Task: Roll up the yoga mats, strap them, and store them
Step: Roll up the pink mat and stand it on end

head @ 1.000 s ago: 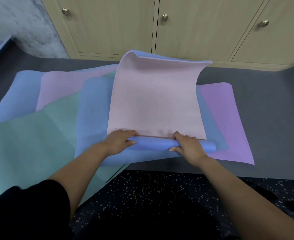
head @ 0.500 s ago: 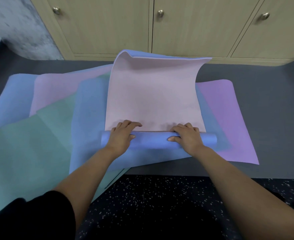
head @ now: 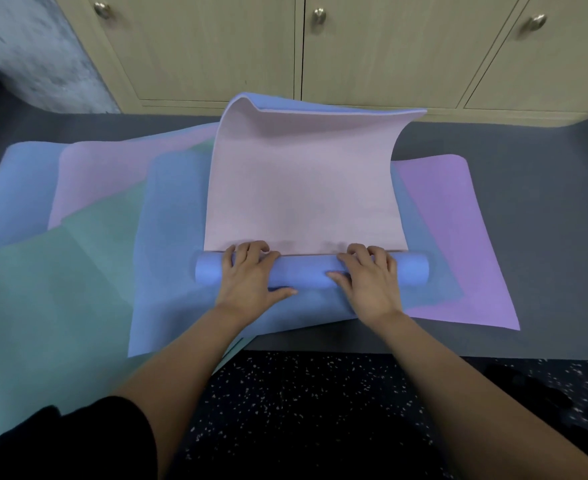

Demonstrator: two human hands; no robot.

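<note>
A yoga mat, blue outside and pale pink inside, is partly rolled into a blue roll [head: 306, 273] lying crosswise in front of me. Its unrolled pink part [head: 303, 188] stretches away and curls up at the far end by the cupboards. My left hand [head: 251, 278] grips the roll left of centre, fingers curled over its top and thumb on the near side. My right hand [head: 368, 277] grips it right of centre in the same way. Under it lie a flat blue mat [head: 167, 258], a purple mat [head: 458, 244], a teal mat [head: 43, 299] and a pink mat [head: 105, 174].
Wooden cupboard doors [head: 216, 46] with round metal knobs stand right behind the mats. A grey floor mat [head: 545, 209] lies to the right, black speckled flooring [head: 303, 410] near me. A rough concrete wall [head: 25, 46] is at the far left.
Both hands have pushed the roll forward, away from me, and it has grown thicker. The fingers have shifted over its top, and less pink mat lies flat.
</note>
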